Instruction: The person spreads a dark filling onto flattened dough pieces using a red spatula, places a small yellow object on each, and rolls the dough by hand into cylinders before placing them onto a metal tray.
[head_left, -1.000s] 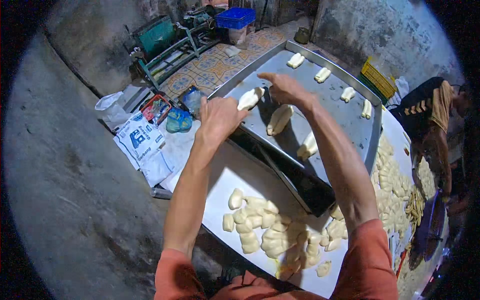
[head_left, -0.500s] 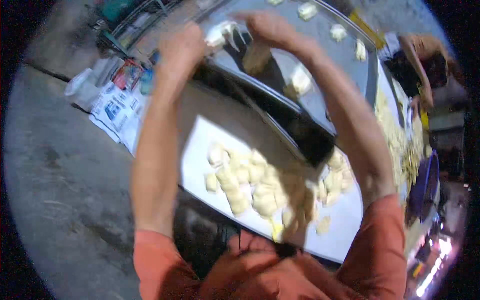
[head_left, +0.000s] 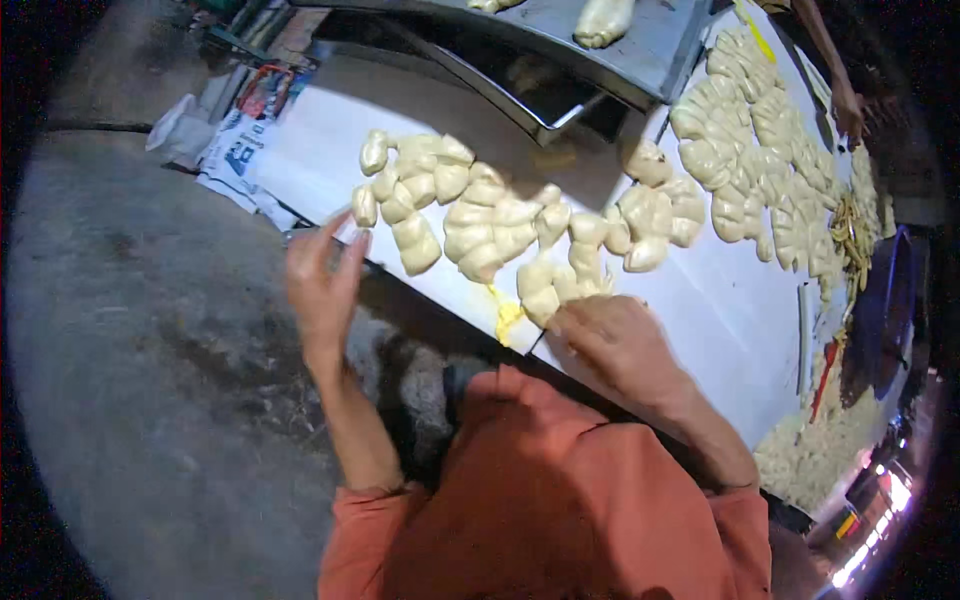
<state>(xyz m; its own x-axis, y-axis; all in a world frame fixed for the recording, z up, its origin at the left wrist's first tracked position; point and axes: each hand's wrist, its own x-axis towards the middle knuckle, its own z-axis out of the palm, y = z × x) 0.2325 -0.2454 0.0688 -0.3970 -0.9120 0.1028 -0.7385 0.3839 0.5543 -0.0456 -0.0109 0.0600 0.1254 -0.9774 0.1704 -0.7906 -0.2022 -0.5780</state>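
Several pale, glossy dough pieces (head_left: 490, 225) lie close together on the white work surface (head_left: 700, 320). At the front left edge, my left hand (head_left: 325, 275) has its thumb and fingers apart, just beside a small dough piece (head_left: 364, 207). My right hand (head_left: 620, 345) is bent over the near edge, its fingers closed around the end of a dough piece (head_left: 540, 290); the fingertips are partly hidden. Between the hands, a crumpled yellow scrap (head_left: 507, 315) lies at the table's edge.
Metal trays (head_left: 640, 75) stand at the back, bearing dough pieces. More folded dough (head_left: 735, 140) spreads over the right side, near another person's hand (head_left: 847, 110). A pile of thin strips (head_left: 850, 240) and a purple-rimmed tub (head_left: 890, 310) are far right. A printed white sack (head_left: 240, 150) is at left.
Both hands have come back from the metal tray to the near table edge. The white dough held over the tray is no longer in them. My view has shifted to the right.
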